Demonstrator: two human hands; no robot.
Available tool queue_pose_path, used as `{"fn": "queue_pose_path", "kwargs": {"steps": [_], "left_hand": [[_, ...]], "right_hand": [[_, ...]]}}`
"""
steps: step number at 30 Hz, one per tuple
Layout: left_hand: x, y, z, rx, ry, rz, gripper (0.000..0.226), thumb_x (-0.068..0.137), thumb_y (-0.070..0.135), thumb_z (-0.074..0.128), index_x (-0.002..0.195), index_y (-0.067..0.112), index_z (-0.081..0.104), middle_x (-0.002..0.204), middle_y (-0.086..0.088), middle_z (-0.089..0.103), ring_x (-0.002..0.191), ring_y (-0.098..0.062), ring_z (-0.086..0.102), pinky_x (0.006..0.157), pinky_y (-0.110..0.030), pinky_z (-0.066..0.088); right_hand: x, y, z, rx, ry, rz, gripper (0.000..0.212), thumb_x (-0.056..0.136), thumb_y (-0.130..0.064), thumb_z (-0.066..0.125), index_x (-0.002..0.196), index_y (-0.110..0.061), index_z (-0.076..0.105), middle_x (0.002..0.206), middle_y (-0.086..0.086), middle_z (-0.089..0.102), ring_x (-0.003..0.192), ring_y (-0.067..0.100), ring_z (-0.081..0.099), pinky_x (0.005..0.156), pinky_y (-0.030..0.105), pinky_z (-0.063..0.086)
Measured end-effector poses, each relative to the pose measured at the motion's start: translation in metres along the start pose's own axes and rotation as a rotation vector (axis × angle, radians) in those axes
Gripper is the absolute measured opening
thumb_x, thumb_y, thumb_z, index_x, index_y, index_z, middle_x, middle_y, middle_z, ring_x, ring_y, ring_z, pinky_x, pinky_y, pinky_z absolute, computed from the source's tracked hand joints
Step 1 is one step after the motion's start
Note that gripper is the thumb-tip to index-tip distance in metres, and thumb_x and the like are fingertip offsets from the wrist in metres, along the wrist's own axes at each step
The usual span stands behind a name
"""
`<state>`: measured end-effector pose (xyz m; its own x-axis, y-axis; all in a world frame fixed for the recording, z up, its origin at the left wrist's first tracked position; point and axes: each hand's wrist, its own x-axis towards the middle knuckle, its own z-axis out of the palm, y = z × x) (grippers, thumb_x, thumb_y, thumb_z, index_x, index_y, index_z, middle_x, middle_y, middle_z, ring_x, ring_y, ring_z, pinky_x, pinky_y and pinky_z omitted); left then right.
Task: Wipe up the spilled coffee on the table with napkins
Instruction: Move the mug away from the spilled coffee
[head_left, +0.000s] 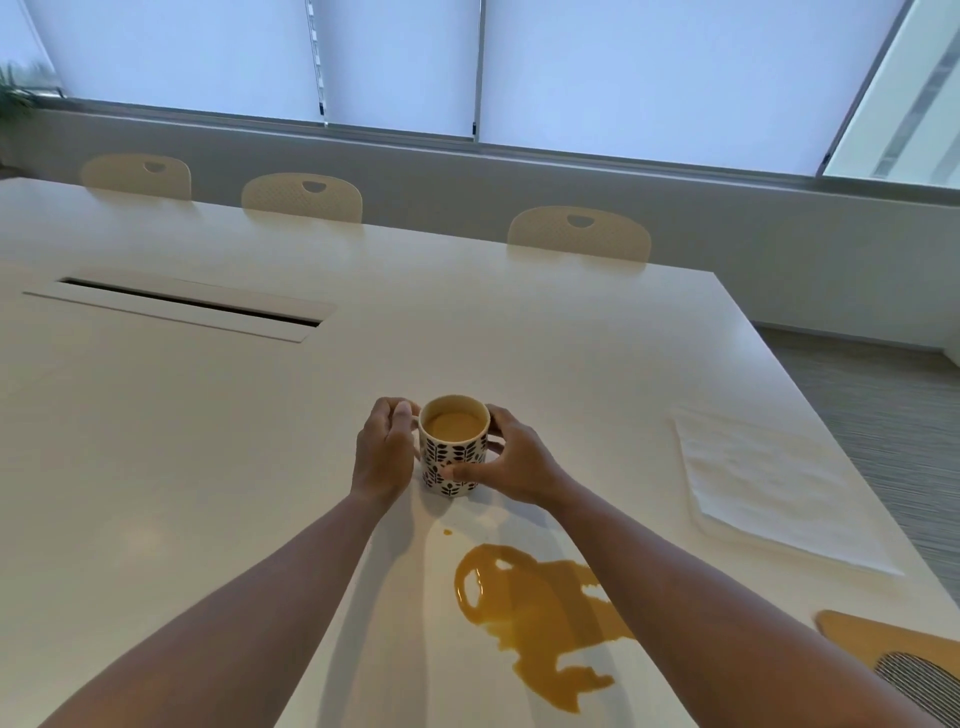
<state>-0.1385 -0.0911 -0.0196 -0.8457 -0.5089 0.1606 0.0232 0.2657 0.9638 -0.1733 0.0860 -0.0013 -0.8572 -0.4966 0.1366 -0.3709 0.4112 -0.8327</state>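
Both hands, left hand (384, 457) and right hand (511, 460), curled round mug (453, 447). Coffee spill (540, 618) at 6 o'clock of mug; napkins (769, 488) at 3 o'clock, untouched. Napkins likely light, limp, absorbent; pinch stack edge.

Coffee spill (540, 613): tan irregular puddle on white table (208, 441), near edge. White napkins (769, 488) lie flat, well right, untouched.

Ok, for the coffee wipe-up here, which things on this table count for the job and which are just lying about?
For the job:
coffee spill
white napkins, untouched
patterned mug, gripped by left hand and right hand
table

Lying about:
wooden board
three chairs
cable slot
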Motion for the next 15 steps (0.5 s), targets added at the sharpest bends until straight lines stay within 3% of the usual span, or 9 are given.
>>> {"fn": "queue_pose_path", "kwargs": {"steps": [2, 4, 6, 11, 15], "left_hand": [[0.004, 0.006, -0.003, 0.003, 0.015, 0.028, 0.027, 0.104, 0.025, 0.037, 0.100, 0.016, 0.062, 0.098, 0.001, 0.069, 0.085, -0.007, 0.064, 0.064, -0.014, 0.047], [0.010, 0.015, -0.005, -0.010, 0.023, 0.050, 0.029, 0.103, 0.024, 0.037, 0.104, 0.014, 0.065, 0.106, 0.000, 0.071, 0.102, -0.015, 0.065, 0.083, -0.029, 0.053], [0.014, 0.027, -0.007, 0.009, 0.030, 0.075, 0.032, 0.100, 0.028, 0.036, 0.106, 0.017, 0.066, 0.110, 0.001, 0.071, 0.108, -0.016, 0.064, 0.092, -0.038, 0.052], [0.017, 0.063, -0.001, 0.150, 0.054, 0.215, 0.026, 0.096, 0.039, 0.041, 0.103, 0.033, 0.065, 0.111, 0.010, 0.070, 0.103, -0.006, 0.059, 0.077, -0.019, 0.040], [0.010, 0.094, 0.017, 0.153, 0.036, 0.334, 0.026, 0.098, 0.038, 0.045, 0.109, 0.030, 0.068, 0.113, 0.017, 0.070, 0.102, 0.000, 0.058, 0.071, -0.001, 0.033]], "right_hand": [[-0.001, -0.001, -0.006, -0.032, -0.021, -0.011, 0.095, 0.061, -0.043, 0.089, 0.139, -0.014, 0.042, 0.130, -0.001, 0.057, 0.120, 0.013, 0.055, 0.100, 0.030, 0.050], [-0.003, -0.003, -0.012, -0.069, -0.025, -0.005, 0.105, 0.058, -0.047, 0.089, 0.143, -0.011, 0.038, 0.138, 0.002, 0.052, 0.127, 0.014, 0.050, 0.104, 0.034, 0.047], [-0.006, -0.005, -0.020, -0.102, -0.013, 0.001, 0.115, 0.055, -0.052, 0.088, 0.146, -0.010, 0.034, 0.146, 0.004, 0.045, 0.133, 0.016, 0.044, 0.106, 0.037, 0.045], [-0.014, -0.013, -0.043, -0.099, 0.067, -0.004, 0.116, 0.053, -0.063, 0.083, 0.146, -0.010, 0.037, 0.148, 0.004, 0.043, 0.134, 0.016, 0.043, 0.107, 0.038, 0.045], [-0.023, -0.012, -0.062, -0.094, 0.178, -0.001, 0.099, 0.066, -0.065, 0.074, 0.142, -0.009, 0.042, 0.144, 0.005, 0.047, 0.130, 0.014, 0.046, 0.099, 0.033, 0.049]]}}
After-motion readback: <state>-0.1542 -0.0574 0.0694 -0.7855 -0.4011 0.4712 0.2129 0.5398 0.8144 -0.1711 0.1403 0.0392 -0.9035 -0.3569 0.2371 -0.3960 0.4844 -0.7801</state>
